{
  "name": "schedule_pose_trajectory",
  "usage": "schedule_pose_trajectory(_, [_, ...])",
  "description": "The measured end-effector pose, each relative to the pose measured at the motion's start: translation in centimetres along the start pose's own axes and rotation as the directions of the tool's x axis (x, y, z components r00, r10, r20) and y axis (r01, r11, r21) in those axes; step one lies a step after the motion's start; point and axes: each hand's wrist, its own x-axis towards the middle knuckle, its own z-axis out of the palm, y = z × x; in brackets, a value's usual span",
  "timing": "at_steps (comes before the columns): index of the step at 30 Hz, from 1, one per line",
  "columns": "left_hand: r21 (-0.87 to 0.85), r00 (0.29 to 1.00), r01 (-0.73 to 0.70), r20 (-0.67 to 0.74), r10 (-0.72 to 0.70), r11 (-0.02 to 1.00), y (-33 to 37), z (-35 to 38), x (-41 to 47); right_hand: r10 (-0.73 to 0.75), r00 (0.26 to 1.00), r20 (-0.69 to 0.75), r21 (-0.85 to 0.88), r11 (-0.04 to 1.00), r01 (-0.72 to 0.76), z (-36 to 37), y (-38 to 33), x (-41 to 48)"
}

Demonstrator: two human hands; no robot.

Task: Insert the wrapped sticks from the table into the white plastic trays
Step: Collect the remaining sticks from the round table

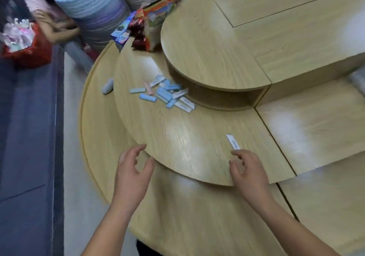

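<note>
I am holding both hands over the near edge of the table (177,135); the left hand (132,169) and the right hand (246,170) are empty, fingers loosely curled. One white wrapped stick (233,141) is lying just beyond my right fingertips. The pile of wrapped sticks (167,95), blue, white and pink, is sitting farther up beside the raised tier (207,48). They are looking light, flat and slick, so I am judging a pinch across the long edges safest. I am not seeing any trays.

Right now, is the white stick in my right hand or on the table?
On the table: the stick lies flat beyond the empty right hand.
</note>
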Motion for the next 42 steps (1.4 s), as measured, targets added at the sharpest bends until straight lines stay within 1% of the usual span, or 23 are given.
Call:
schedule_pose_trajectory(2, [0.048, 0.99, -0.131, 0.064, 0.128, 0.99, -0.3, 0.1, 5.4, 0.03, 0.992, -0.122, -0.131, 0.99, -0.046, 1.1, 0.3, 2.3])
schedule_pose_trajectory(4, [0.08, 0.959, -0.263, 0.131, 0.252, 0.961, -1.0, 0.4, 10.8, 0.112, 0.982, -0.153, -0.256, 0.955, -0.148, 2.5, 0.2, 4.2])
schedule_pose_trajectory(6, [0.11, 0.926, -0.34, 0.214, 0.312, 0.934, -2.1, 0.3, 15.6, 0.179, 0.967, -0.182, -0.386, 0.891, -0.238, 4.7, -0.1, 5.2])
schedule_pose_trajectory(8, [0.122, 0.893, -0.388, 0.294, 0.34, 0.914, -3.4, -0.1, 20.0, 0.22, 0.938, -0.268, -0.448, 0.833, -0.324, 7.4, -1.4, 5.8])
schedule_pose_trajectory(11, [0.166, 0.84, -0.497, 0.34, 0.424, 0.852, -5.2, -0.9, 25.8, 0.197, 0.902, -0.384, -0.472, 0.798, -0.375, 12.3, -4.5, 7.2])
schedule_pose_trajectory(14, [0.223, 0.764, -0.619, 0.392, 0.512, 0.753, -6.3, -1.1, 30.5, 0.178, 0.892, -0.416, -0.461, 0.804, -0.375, 16.7, -8.4, 9.9])
schedule_pose_trajectory(18, [0.285, 0.701, -0.686, 0.504, 0.505, 0.669, -7.8, 0.2, 35.0, 0.092, 0.901, -0.423, -0.459, 0.836, -0.301, 20.1, -11.8, 13.5])
schedule_pose_trajectory(21, [0.274, 0.63, -0.756, 0.554, 0.544, 0.595, -7.5, 2.2, 37.9, 0.014, 0.883, -0.469, -0.441, 0.863, -0.248, 20.0, -12.2, 15.5])
schedule_pose_trajectory(23, [0.27, 0.561, -0.815, 0.587, 0.583, 0.513, -6.9, 3.3, 39.6, -0.079, 0.897, -0.435, -0.486, 0.859, -0.16, 18.9, -11.8, 16.5])
schedule_pose_trajectory(24, [0.265, 0.523, -0.843, 0.603, 0.602, 0.468, -6.7, 3.7, 40.4, -0.137, 0.916, -0.378, -0.527, 0.845, -0.091, 18.2, -11.4, 17.0])
schedule_pose_trajectory(26, [0.218, 0.442, -0.89, 0.629, 0.639, 0.401, -6.3, 4.3, 41.5, -0.243, 0.944, -0.221, -0.614, 0.787, 0.059, 16.8, -10.8, 18.2])
schedule_pose_trajectory(28, [0.166, 0.357, -0.928, 0.654, 0.667, 0.334, -5.8, 4.8, 42.4, -0.271, 0.96, -0.072, -0.68, 0.718, 0.152, 15.9, -10.4, 19.9])
schedule_pose_trajectory(30, [0.146, 0.282, -0.956, 0.683, 0.674, 0.253, -5.4, 5.4, 43.3, -0.239, 0.971, -0.012, -0.708, 0.687, 0.16, 15.8, -10.3, 21.6])
schedule_pose_trajectory(32, [0.151, 0.239, -0.971, 0.711, 0.662, 0.188, -5.1, 5.8, 43.8, -0.23, 0.973, -0.019, -0.686, 0.711, 0.155, 16.8, -10.4, 22.6])
schedule_pose_trajectory(34, [0.146, 0.207, -0.978, 0.719, 0.664, 0.146, -5.1, 6.1, 44.0, -0.236, 0.971, -0.028, -0.659, 0.735, 0.159, 17.7, -10.3, 23.0])
schedule_pose_trajectory(36, [0.112, 0.152, -0.988, 0.718, 0.679, 0.104, -5.2, 6.3, 43.8, -0.21, 0.977, -0.046, -0.647, 0.751, 0.131, 17.9, -10.2, 23.1])
schedule_pose_trajectory(39, [0.06, 0.101, -0.995, 0.7, 0.707, 0.083, -4.9, 6.5, 43.8, -0.097, 0.991, -0.092, -0.654, 0.757, 0.014, 17.2, -10.6, 23.5])
schedule_pose_trajectory(42, [0.04, 0.091, -0.995, 0.71, 0.698, 0.089, -4.7, 6.6, 43.6, -0.081, 0.991, -0.105, -0.668, 0.744, -0.01, 17.2, -11.0, 23.4])
